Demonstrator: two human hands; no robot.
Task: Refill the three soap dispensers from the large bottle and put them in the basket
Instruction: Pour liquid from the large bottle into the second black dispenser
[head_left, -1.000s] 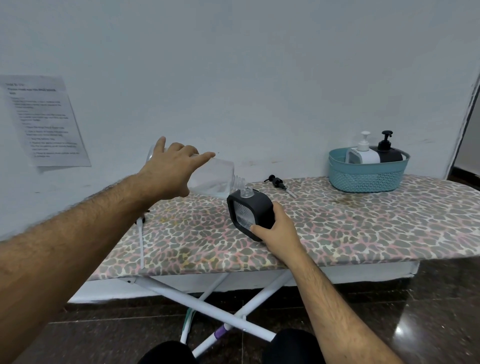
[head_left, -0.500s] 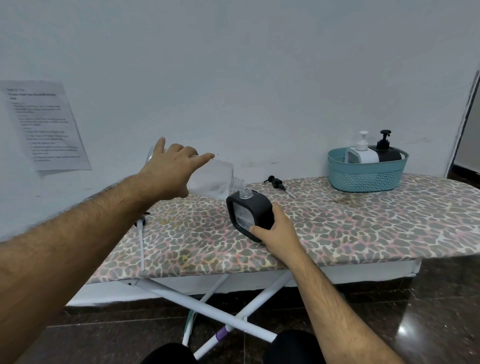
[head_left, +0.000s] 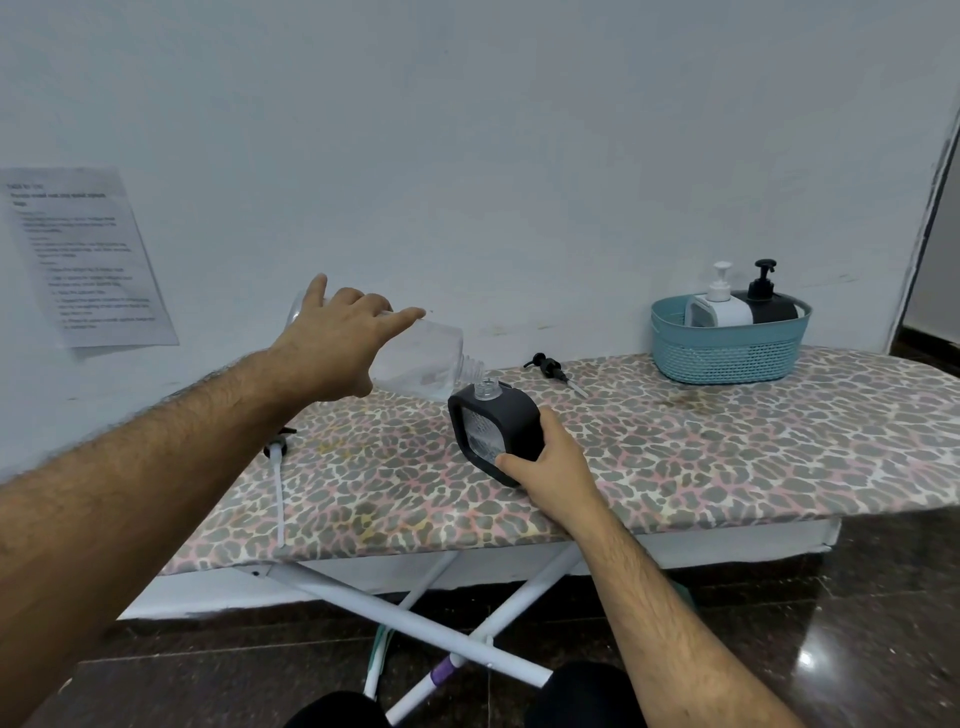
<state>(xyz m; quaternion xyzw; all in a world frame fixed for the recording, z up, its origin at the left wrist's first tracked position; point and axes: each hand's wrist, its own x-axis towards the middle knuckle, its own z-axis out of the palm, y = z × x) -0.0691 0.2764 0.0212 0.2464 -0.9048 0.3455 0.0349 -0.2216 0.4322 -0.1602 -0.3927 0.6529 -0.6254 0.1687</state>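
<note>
Already two dispensers (head_left: 743, 306) in basket (head_left: 727, 353)

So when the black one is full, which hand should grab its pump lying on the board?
Probably the right hand. It holds the black dispenser nearer the black pump, which lies just beyond it. The left hand is busy tipping the large bottle.

A plain domestic room, likely a home utility space: an ironing board (head_left: 675, 457) with a leopard-print cover stands on dark polished floor tiles (head_left: 857, 649) against a bare white wall (head_left: 493, 156) with a taped printed sheet (head_left: 88, 254).
</note>
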